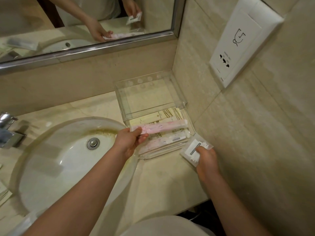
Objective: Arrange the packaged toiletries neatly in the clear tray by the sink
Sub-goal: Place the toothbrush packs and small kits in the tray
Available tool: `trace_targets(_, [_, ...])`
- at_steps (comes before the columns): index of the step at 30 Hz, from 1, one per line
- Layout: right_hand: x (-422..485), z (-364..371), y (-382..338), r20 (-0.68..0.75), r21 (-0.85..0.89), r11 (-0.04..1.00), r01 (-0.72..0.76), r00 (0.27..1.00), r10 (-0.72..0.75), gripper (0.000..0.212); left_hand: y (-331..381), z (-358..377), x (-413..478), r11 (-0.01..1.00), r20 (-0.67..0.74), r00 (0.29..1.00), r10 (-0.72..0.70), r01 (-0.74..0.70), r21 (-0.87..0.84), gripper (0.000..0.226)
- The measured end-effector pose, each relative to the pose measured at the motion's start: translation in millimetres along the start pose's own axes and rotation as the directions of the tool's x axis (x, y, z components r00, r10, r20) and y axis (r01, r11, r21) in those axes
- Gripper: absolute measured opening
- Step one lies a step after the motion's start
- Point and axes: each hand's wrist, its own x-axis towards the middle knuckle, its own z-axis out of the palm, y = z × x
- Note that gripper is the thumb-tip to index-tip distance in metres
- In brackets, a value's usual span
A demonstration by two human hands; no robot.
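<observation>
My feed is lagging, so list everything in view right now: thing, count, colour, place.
clear tray: one, transparent, counter corner right of sink
cream packets: several, pale yellow, lying in tray
pink packet: one, long, across tray, left end held
small packet: one, white, right of tray, held
sink: one, white, left
faucet: one, chrome, far left
mirror: one, above counter
wall plate: one, white, right wall
left hand: grips pink packet
right hand: grips small packet

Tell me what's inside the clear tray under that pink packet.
Under the long pink packet held by the left hand, the clear tray holds cream sachets and another wrapped stick. Anything beneath them is covered.
</observation>
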Motion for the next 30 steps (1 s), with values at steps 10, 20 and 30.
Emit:
trace_targets(10, [4.8,0.5,6.6,-0.01,-0.003,1.0,-0.02,1.0,0.02,0.03,-8.2,-6.2,2.7,0.915,-0.069,0.988,0.141,-0.104,0.389,0.021])
trace_targets(20, [10.7,17.3,-15.0,0.118,-0.163,0.985,0.059,0.992,-0.04,0.007,-11.6,-7.6,-0.9,0.187,0.059,0.866,0.497,-0.173,0.967,0.023])
trace_targets(30, [36.5,86.0,-36.4,0.121,-0.351,0.936,0.026,0.993,0.018,0.016,-54.1,14.8,-7.3,-0.379,0.565,0.769,0.299,-0.448,0.81,0.069])
